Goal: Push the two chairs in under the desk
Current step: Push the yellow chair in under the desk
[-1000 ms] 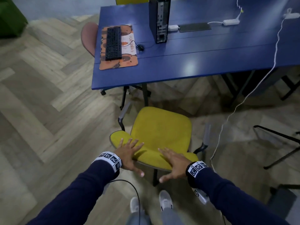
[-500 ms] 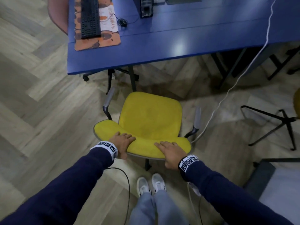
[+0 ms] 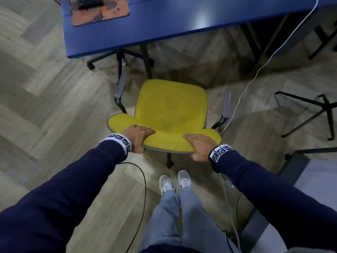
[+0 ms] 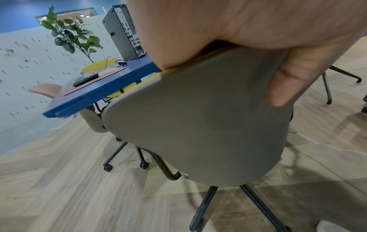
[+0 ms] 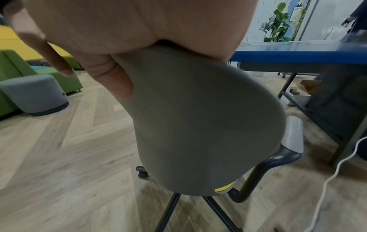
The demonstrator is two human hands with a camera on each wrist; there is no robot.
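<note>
step: first chair of the two. Yellow chair (image 3: pixel 171 114) is being shoved toward the desk (image 3: pixel 182 21); the seat is not under it yet.
chair position: short of the desk's near edge, facing it, seat front close to the desk leg (image 3: pixel 146 61). Floor shows between seat and edge.
left hand (image 3: pixel 137 137): clamped on the left end of the backrest top, fingers over the front, thumb (image 4: pixel 288 83) down the grey back shell.
right hand (image 3: pixel 199 147): same hold on the right end, thumb (image 5: pixel 111 78) pressed to the shell.
second chair: can't tell which one it is. A pink chair (image 4: pixel 46 90) sits at the desk's far-left corner; only a black frame (image 3: pixel 310 115) shows right of the yellow chair.
next move: my read is a straight roll forward on the castors, even force from both hands so it doesn't yaw. Watch the left armrest (image 3: pixel 121 88), which lines up near the desk leg, and the white cable (image 3: pixel 255 75) hanging off the desk by the right armrest.
vs earlier: a second ago both hands lay flat with fingers spread on the backrest; now they're wrapped over it. Desk edge sits nearer the chair, and the computer tower has dropped out of the head view.
</note>
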